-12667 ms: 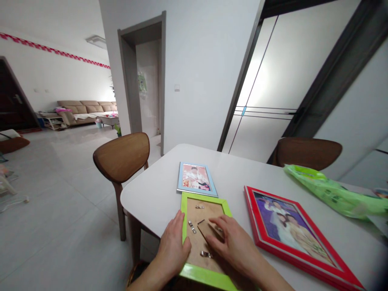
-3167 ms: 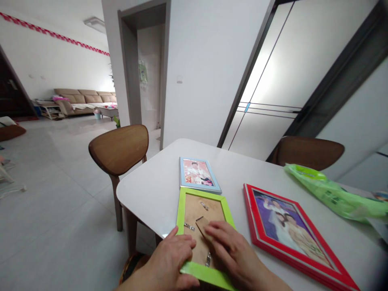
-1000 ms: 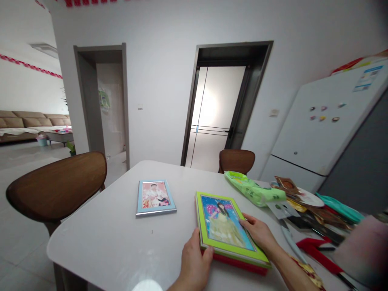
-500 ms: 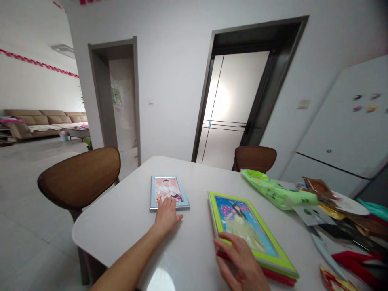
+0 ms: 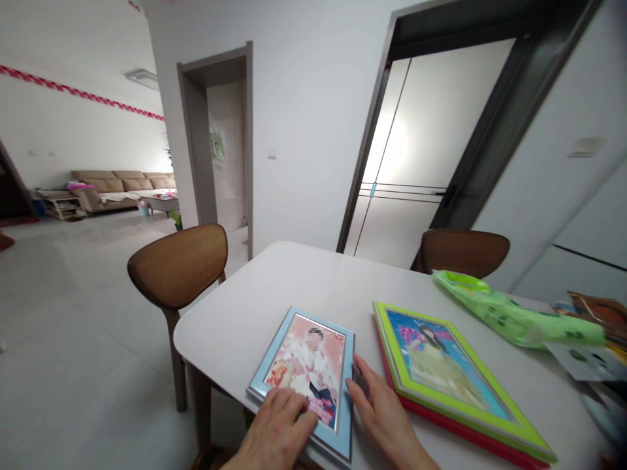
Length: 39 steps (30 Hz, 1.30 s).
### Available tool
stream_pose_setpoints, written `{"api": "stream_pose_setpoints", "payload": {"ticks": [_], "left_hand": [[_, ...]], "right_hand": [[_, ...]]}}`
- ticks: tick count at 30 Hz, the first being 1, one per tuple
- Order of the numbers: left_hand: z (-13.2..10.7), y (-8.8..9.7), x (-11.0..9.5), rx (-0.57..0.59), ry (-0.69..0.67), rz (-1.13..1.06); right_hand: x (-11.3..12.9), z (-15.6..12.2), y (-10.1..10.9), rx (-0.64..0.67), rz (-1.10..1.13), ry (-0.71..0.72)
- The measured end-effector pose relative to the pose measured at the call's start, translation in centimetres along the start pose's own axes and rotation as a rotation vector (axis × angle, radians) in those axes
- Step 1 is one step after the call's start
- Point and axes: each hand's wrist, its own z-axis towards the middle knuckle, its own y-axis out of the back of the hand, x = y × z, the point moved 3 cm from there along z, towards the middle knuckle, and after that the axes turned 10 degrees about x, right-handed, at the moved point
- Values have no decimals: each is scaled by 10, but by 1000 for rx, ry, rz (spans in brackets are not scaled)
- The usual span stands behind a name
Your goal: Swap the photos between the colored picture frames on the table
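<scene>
A light-blue photo frame point(image 5: 349, 411) with a pinkish portrait lies at the near left of the white table, turned slightly. My left hand point(image 5: 281, 424) grips its near edge, fingers bent over the picture's lower left part. At the frame's right side, my right hand point(image 5: 379, 408) holds the edge with its fingertips; whatever is under the frame is hidden. To the right of that hand lies a lime-green photo frame point(image 5: 406, 385), showing a figure in a pale yellow dress. It rests on a red-edged frame point(image 5: 441, 424).
A green plastic package point(image 5: 514, 320) and assorted items lie at the right of the white table point(image 5: 313, 274). One brown chair point(image 5: 183, 267) stands at the left and another brown chair point(image 5: 463, 251) at the far side. Behind is a door point(image 5: 416, 150).
The blue photo frame has come nearer to me and turned. My right hand has left the green frame and moved to the blue one's right edge. The view has shifted left.
</scene>
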Motion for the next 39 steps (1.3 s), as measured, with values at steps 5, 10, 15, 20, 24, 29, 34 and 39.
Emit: {"api": "stream_pose_setpoints", "payload": {"ticks": [5,10,15,20,24,29,34,39], "left_hand": [[-4,5,-9,-130,-50,-46],[-8,46,-10,-473,57,-528],[-15,44,5,-690,301,-1057],[-30,15,25,-729,355,-1289],[-42,-7,36,-575,389,-1307],[-53,-19,39,-364,395,-1193],[-57,-1,42,-267,494,-577],[-40,14,33,-116,220,-305]], "right_hand": [[13,-8,12,-60,287,-44],[42,-5,16,-147,424,-12],[74,6,-5,-55,311,171],[76,5,-24,85,94,248],[68,-2,-28,174,-64,263],[63,-7,-26,264,-158,287],[62,-8,-23,321,-196,300],[69,-6,-21,416,-179,335]]}}
